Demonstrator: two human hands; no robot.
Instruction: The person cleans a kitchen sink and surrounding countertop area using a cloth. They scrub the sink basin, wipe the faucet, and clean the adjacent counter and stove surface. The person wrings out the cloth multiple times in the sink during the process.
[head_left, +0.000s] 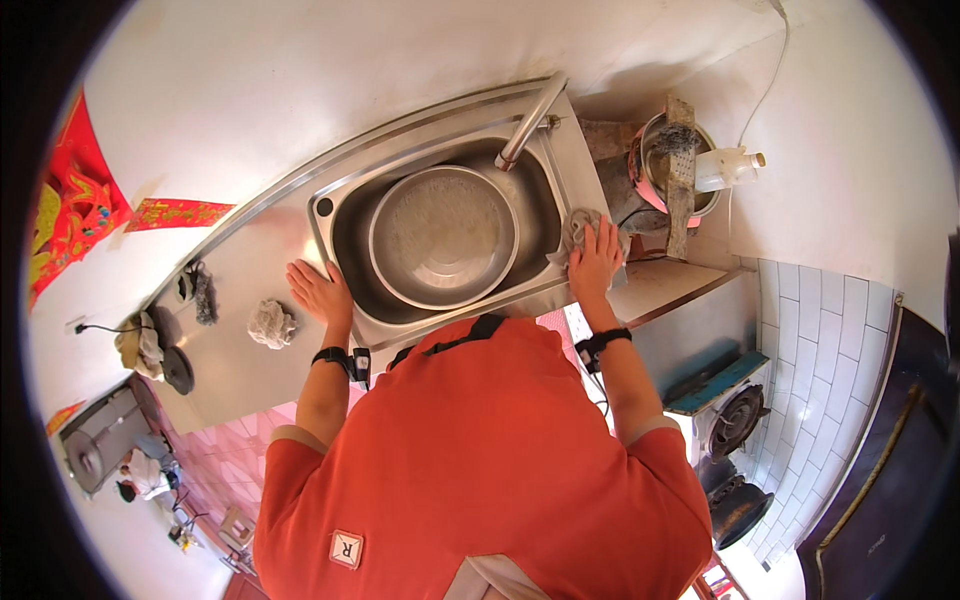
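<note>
My left hand (321, 294) rests flat, fingers spread, on the steel counter at the left rim of a stainless steel sink (346, 247), and holds nothing. My right hand (596, 262) presses on a crumpled grey cloth (581, 229) at the sink's right rim; whether its fingers grip the cloth is unclear. In the basin between my hands sits a wide round metal bowl (444, 236) with what looks like water in it. A metal faucet (531, 124) reaches over the basin from the back right corner. Left of my left hand lies a crumpled, pale cloth-like bundle (271, 324).
On the left counter (217, 375) are a dark scrubbing brush (204, 296) and a dark round lid (178, 370). Right of the sink, a wooden board (681, 187) lies across a pot beside a plastic bottle (727, 169). A gas stove (735, 420) stands lower right.
</note>
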